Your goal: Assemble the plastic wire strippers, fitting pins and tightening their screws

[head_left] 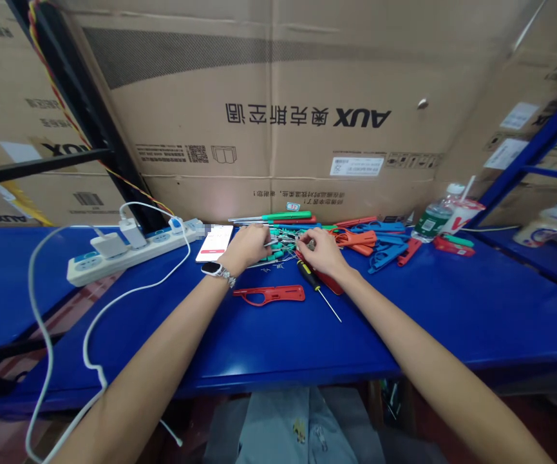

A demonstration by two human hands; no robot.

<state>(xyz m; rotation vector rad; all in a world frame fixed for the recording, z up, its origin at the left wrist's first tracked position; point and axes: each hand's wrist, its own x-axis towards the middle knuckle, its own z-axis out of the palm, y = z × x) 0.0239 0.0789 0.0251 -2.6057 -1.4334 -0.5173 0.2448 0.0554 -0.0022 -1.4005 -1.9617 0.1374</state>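
My left hand point(248, 246), with a watch point(212, 269) and a bracelet at the wrist, reaches into a pile of small green and metal parts point(283, 240). Its fingers are curled together, and what lies between them is too small to name. At the pile's right side my right hand point(324, 251) has its fingertips pinched; any held piece is hidden. A black and yellow screwdriver point(310, 276) lies just below the right hand, its shaft pointing to the lower right. Nearer me rests a red plastic lighter shell half point(278, 294). Another red piece is partly covered by my right hand.
Orange point(355, 238) and blue lighter shells point(388, 248) lie to the right. Behind the pile are long green-handled tools point(290, 216). A phone point(214, 243), a power strip point(133, 252) with white cables, a bottle point(430, 222) and a cup point(462, 214) stand around. Cardboard boxes point(278, 77) rise behind.
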